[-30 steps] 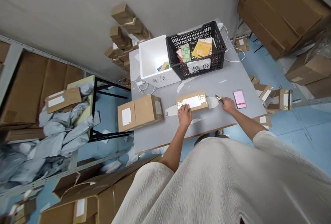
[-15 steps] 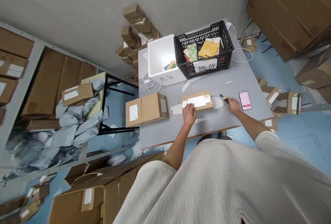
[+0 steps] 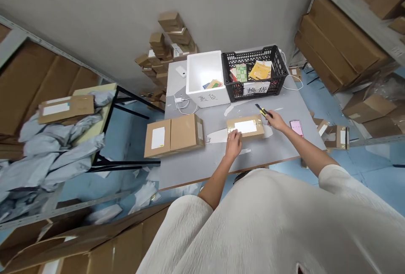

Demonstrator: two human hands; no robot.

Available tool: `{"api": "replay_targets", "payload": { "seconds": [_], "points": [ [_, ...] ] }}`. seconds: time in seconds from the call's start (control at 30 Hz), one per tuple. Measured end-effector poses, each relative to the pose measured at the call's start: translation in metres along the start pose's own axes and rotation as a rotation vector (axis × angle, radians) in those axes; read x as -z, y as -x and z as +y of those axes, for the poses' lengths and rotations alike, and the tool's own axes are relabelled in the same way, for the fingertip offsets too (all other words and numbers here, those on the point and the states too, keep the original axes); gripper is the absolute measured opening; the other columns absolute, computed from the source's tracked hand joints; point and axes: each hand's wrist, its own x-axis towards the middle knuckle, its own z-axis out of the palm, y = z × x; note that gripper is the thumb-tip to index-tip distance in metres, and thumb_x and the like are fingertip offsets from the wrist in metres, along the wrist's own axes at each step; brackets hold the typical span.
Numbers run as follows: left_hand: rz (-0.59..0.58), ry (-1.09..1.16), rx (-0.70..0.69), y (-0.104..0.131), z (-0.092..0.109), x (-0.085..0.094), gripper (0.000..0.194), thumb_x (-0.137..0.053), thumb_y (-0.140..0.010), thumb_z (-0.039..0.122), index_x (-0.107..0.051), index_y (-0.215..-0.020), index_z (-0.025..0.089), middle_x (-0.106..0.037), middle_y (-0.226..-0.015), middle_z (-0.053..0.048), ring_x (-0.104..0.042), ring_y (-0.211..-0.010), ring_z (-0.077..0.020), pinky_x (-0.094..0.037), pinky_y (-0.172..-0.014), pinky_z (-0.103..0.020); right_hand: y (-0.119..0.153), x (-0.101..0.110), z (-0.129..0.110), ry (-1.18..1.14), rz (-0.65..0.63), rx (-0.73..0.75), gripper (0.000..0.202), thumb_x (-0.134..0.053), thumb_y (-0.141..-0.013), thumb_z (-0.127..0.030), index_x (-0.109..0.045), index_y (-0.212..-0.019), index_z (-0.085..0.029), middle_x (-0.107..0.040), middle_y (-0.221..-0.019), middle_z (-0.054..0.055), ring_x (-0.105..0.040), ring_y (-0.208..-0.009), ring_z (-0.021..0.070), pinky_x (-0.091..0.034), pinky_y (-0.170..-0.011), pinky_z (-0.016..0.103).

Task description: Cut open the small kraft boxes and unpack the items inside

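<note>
On the grey table, a small taped cardboard box (image 3: 246, 127) lies flat with a white label on top. My left hand (image 3: 233, 143) holds its near left edge, the fingers bent over the top. A black-and-yellow utility knife (image 3: 262, 110) is closed in my right hand (image 3: 274, 120), just above the box's far right corner. The knife's tip points away to the left; whether the blade is out is too small to tell. A phone with a pink screen (image 3: 296, 128) lies to the right, partly behind my right forearm.
Two larger cardboard boxes (image 3: 174, 135) stand side by side on the left. At the back are a white foam bin (image 3: 209, 97) and a black plastic crate (image 3: 256, 92) of colourful packets. White cables (image 3: 182, 103) lie beside the bin. Grey parcels (image 3: 68, 151) fill a side table.
My right hand has lifted the utility knife from beside the phone and brought it left, to the box's far right corner. My left hand stays on the box. The view has shifted.
</note>
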Motion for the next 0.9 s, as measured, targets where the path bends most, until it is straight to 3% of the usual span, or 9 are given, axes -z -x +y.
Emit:
{"api": "replay_targets", "payload": {
  "seconds": [0.13, 0.23, 0.47, 0.9],
  "points": [
    [0.022, 0.027, -0.002, 0.005, -0.005, 0.011, 0.057, -0.051, -0.095, 0.011, -0.062, -0.15, 0.021, -0.064, -0.154, -0.016, -0.053, -0.153, -0.0326, -0.041, -0.132, -0.059, 0.007, -0.018, -0.052, 0.397, -0.205, 0.337, 0.04, -0.055, -0.107, -0.035, -0.072, -0.141, -0.02, -0.079, -0.134, 0.012, -0.074, -0.118, 0.0275, -0.057, -0.105, 0.039],
    [0.002, 0.058, -0.025, 0.01, -0.008, 0.015, 0.061, -0.052, -0.093, 0.009, -0.061, -0.152, 0.022, -0.065, -0.155, -0.015, -0.054, -0.153, -0.0314, -0.043, -0.132, -0.059, 0.01, -0.037, -0.08, 0.653, -0.357, 0.42, 0.043, -0.054, -0.109, -0.033, -0.071, -0.147, -0.022, -0.074, -0.147, 0.011, -0.067, -0.135, 0.0289, -0.051, -0.114, 0.039],
    [-0.014, 0.121, -0.05, 0.013, -0.014, 0.011, 0.07, -0.055, -0.089, 0.006, -0.059, -0.156, 0.023, -0.064, -0.158, -0.013, -0.054, -0.153, -0.0307, -0.042, -0.133, -0.061, 0.012, -0.072, -0.108, 0.923, -0.482, 0.409, 0.042, -0.053, -0.112, -0.038, -0.072, -0.147, -0.024, -0.076, -0.141, 0.01, -0.07, -0.129, 0.0277, -0.052, -0.101, 0.032],
    [0.003, 0.15, -0.085, 0.011, -0.014, 0.016, 0.058, -0.051, -0.091, 0.004, -0.064, -0.146, 0.021, -0.067, -0.151, -0.014, -0.056, -0.15, -0.0297, -0.049, -0.128, -0.057, 0.007, -0.079, -0.114, 1.025, -0.477, 0.404, 0.039, -0.053, -0.112, -0.037, -0.074, -0.143, -0.028, -0.076, -0.133, 0.01, -0.072, -0.12, 0.0278, -0.051, -0.091, 0.031]
  ]
}}
